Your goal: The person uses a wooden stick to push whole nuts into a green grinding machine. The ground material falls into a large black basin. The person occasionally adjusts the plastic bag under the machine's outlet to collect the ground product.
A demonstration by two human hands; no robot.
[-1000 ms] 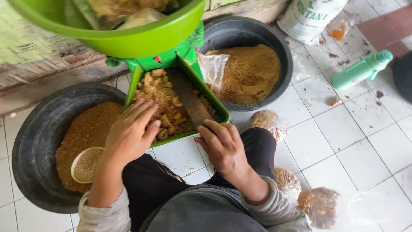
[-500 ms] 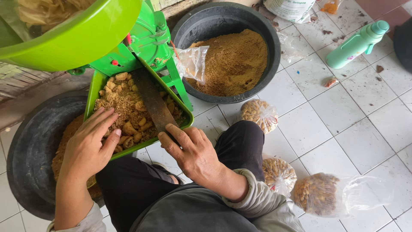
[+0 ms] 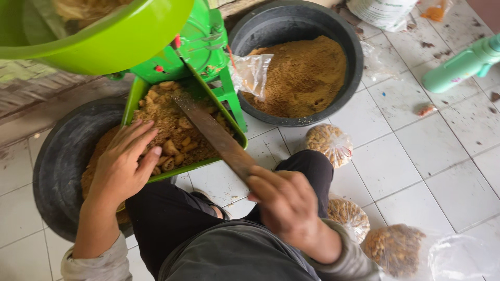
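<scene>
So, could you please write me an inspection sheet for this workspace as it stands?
Surface: white tiled floor with scattered crumbs.
Job's things: green tray of brown chunks; flat wooden paddle lying across them; green machine under a green bowl.
Clutter: two black tubs of brown powder, filled clear bags, green bottle, white sack.
Grippers: left hand rests on the chunks; right hand grips the paddle.
Cables: nothing seen.
Surroundings: woven mat at left.
</scene>
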